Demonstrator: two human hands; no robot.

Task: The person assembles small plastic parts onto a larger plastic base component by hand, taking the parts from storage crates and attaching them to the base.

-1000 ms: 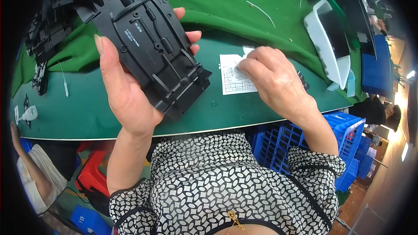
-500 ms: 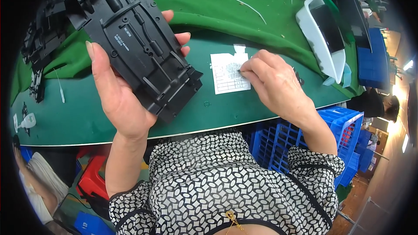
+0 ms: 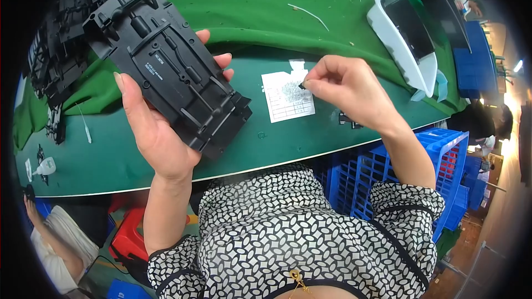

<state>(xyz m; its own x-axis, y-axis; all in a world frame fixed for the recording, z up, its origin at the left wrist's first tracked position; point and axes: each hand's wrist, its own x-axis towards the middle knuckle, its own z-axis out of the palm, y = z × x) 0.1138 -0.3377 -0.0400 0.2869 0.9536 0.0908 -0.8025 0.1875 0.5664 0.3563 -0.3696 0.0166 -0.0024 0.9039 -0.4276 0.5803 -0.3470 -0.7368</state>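
Observation:
A black plastic toy-car chassis plate (image 3: 172, 69) with moulded pipes and ribs rests tilted across my left hand (image 3: 158, 135), thumb on its near side and fingertips round the far edge. My right hand (image 3: 354, 88) pinches a tiny dark piece (image 3: 302, 85) between thumb and forefinger. That piece is too small to name. It is just above the right edge of a white printed sheet (image 3: 287, 112), which carries a cluster of small marks or bits and a table. Small black parts (image 3: 349, 120) lie on the table below my right hand.
Green cloth (image 3: 249, 5) covers the far part of the green table (image 3: 233, 163). Stacked black plastic parts (image 3: 69, 27) stand at left, near a small bottle (image 3: 45, 167). At right are a white tray (image 3: 424, 72) and a blue crate (image 3: 360, 182). A person's arm (image 3: 50, 232) shows at lower left.
My right hand has risen slightly off the sheet, and the dark piece now shows in its pinch. Black parts beneath that hand are more visible. The chassis stays in my left hand.

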